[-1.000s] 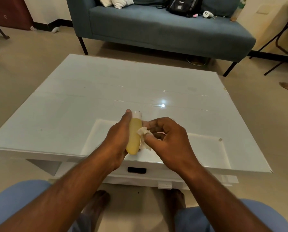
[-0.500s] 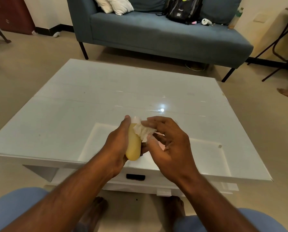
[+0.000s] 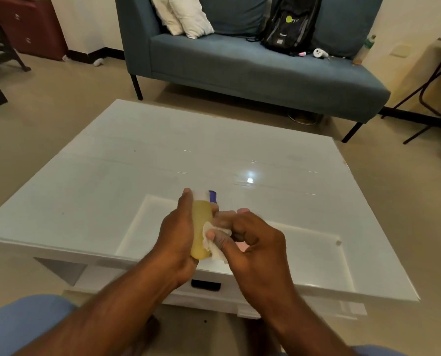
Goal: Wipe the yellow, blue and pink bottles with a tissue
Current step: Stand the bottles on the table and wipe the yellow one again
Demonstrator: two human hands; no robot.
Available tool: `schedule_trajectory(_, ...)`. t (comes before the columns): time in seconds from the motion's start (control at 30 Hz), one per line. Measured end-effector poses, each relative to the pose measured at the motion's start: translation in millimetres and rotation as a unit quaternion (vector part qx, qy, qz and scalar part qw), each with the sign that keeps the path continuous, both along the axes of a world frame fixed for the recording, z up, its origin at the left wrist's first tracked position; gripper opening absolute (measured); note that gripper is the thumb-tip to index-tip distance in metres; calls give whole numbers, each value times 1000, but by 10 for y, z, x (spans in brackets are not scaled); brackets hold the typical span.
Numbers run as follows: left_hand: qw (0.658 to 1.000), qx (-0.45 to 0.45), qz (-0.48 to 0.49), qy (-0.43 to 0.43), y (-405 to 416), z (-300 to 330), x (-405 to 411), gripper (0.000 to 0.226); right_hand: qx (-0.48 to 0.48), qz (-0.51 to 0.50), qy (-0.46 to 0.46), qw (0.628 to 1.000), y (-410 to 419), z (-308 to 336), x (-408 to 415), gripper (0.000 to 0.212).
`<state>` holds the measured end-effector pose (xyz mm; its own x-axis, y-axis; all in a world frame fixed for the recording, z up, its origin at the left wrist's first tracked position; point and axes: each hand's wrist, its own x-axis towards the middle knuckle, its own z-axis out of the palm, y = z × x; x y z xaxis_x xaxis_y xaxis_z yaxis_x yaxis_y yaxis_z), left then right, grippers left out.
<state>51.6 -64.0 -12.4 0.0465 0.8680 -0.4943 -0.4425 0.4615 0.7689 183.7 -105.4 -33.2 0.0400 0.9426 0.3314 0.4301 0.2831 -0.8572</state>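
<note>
- Left hand [image 3: 179, 233], just below frame centre: fingers wrapped round the yellow bottle [image 3: 200, 227], holding it clear above the white table [image 3: 137, 163] with its cap toward 12 o'clock, probably so the side stays exposed for rubbing.
- At 12 o'clock of the cap, a blue bottle [image 3: 213, 196] peeks out, mostly hidden.
- Tissue [image 3: 215, 240], bunched against the bottle's lower right flank.
- Right hand [image 3: 252, 242], at 3 o'clock of the bottle: thumb and fingertips pinch the tissue, pressing it on.
- A pink patch [image 3: 241, 245] beneath that hand may be the third bottle; I cannot tell.
</note>
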Motion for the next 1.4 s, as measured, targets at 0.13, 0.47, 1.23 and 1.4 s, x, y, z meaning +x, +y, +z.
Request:
schedule_trajectory(0.13,997,-28,20,-75,88,6,-84,62,21,99,-74,992,-153,-43,-116,7)
schedule_trajectory(0.47,997,-19,73,-10,-92,-16,70,52,62,13,-78,995,-23,-51,-72,5)
schedule_trajectory(1.23,995,-11,-4,104,-59,24,62,47,69,35,-92,993,3,-24,114,31)
schedule_trajectory(1.4,995,-11,7,95,-34,7,26,59,49,52,-89,993,-56,-49,37,18)
